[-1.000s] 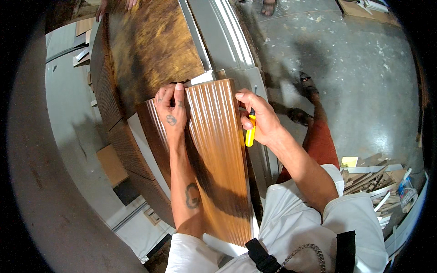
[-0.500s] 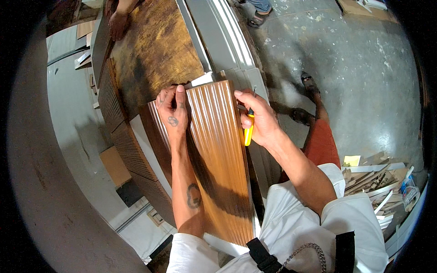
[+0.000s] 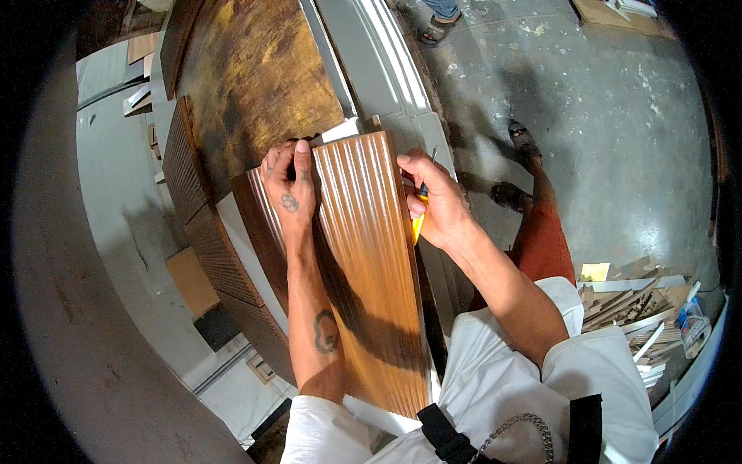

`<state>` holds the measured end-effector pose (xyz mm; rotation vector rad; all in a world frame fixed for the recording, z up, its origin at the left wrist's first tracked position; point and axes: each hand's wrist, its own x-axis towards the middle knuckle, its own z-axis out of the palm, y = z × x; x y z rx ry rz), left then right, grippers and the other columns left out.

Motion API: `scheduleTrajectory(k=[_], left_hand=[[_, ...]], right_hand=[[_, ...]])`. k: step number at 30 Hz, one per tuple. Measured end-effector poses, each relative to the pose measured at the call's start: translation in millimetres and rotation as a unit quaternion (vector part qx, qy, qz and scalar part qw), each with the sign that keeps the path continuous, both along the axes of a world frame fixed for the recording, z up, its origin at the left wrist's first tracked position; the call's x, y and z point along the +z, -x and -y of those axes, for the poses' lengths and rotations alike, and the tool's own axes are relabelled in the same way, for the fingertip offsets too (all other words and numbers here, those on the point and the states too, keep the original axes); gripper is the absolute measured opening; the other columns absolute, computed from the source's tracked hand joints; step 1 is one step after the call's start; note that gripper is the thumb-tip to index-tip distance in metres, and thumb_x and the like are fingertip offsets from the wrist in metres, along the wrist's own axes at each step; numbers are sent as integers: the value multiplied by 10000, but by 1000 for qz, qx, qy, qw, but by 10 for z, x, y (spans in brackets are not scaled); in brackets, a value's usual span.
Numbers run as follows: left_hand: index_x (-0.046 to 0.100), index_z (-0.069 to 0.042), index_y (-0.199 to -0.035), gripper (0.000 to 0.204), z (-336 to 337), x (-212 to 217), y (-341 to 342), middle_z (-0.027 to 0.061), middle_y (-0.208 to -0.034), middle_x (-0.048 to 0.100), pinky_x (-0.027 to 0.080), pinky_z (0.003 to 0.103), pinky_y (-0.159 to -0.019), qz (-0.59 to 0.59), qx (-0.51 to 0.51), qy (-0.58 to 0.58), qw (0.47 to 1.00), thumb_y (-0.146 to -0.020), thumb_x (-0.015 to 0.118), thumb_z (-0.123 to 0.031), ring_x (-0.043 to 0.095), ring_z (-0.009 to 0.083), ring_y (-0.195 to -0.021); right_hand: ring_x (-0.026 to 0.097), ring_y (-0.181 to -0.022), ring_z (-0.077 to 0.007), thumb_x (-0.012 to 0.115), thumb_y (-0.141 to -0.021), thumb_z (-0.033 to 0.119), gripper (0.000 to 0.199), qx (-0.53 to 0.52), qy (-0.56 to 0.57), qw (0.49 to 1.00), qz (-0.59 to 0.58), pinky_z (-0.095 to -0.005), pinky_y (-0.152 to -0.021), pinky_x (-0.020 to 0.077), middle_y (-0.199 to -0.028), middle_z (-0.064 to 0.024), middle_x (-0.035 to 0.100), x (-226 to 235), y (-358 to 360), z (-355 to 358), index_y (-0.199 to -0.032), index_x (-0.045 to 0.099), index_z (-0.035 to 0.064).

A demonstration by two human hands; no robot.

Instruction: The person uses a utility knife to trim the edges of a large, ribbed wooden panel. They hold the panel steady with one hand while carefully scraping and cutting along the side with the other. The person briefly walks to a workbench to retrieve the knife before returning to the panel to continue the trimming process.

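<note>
A brown, glossy ribbed panel [image 3: 371, 255] lies lengthwise before me, its near end by my white shirt. At its far left corner, my left hand [image 3: 290, 178] is closed with curled fingers over the edge, thumb up; the fingertips are hidden. My right hand [image 3: 440, 197] is beside the panel's right edge near the far end. It is closed around a slim yellow-and-black tool [image 3: 418, 226] with a thin tip pointing away from me; its exact kind is unclear. Beneath and left of this panel shows another dark ribbed strip [image 3: 259, 205].
A brown mottled board [image 3: 263, 69] covers the far worktop, with grey panels [image 3: 379, 62] along its right. More ribbed panels [image 3: 185, 162] stand at left. A person's leg in red shorts [image 3: 545, 240] is at right; another's sandaled foot [image 3: 439, 29] is farther off. Wood offcuts [image 3: 630, 309] are piled lower right.
Both hands and the ribbed panel's far end sit slightly farther left in view. The yellow tool has tilted, and less of its handle shows. Another person's hand at the upper left has gone from view.
</note>
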<state>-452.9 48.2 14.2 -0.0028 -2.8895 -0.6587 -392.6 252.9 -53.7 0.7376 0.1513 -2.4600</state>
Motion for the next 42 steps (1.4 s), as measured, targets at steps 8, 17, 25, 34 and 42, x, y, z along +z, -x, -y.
scheduleTrajectory(k=[8,17,25,34,42], left_hand=[[689,23,-897,380,-32,13,15,83,-849,604,396,370,-864,-1,3,-8,1000,-960,620,-345,508,243,-863],[700,15,-900,398,-38,28,27,86,-853,609,394,389,-878,10,7,10,1000,-960,616,-369,514,248,-878],[709,10,-902,391,-16,12,10,83,-856,617,401,397,-873,5,15,-4,1000,-957,624,-368,518,248,-877],[710,9,-911,398,-36,43,-4,79,-863,610,393,395,-894,15,15,1,1000,-956,623,-377,511,244,-901],[713,12,-915,407,0,22,-11,85,-886,616,383,405,-911,14,4,-9,1000,-958,619,-382,511,249,-914]], right_hand=[[338,-550,-45,635,-812,187,130,-46,24,998,-28,-207,-476,275,-893,38,511,-87,-101,73,-894,543,144],[321,-508,-23,644,-870,264,170,-35,1,999,-34,-186,-462,265,-819,50,498,-77,-27,82,-858,522,146],[321,-489,-18,627,-891,246,156,-16,-45,999,-7,-183,-445,263,-776,63,476,0,17,101,-841,511,154],[326,-493,-24,625,-903,239,153,-19,-69,997,-11,-192,-453,280,-761,64,475,40,53,83,-835,520,151],[368,-507,-26,620,-915,203,128,-19,-51,997,-48,-198,-455,285,-775,56,500,-103,16,37,-843,533,144]])
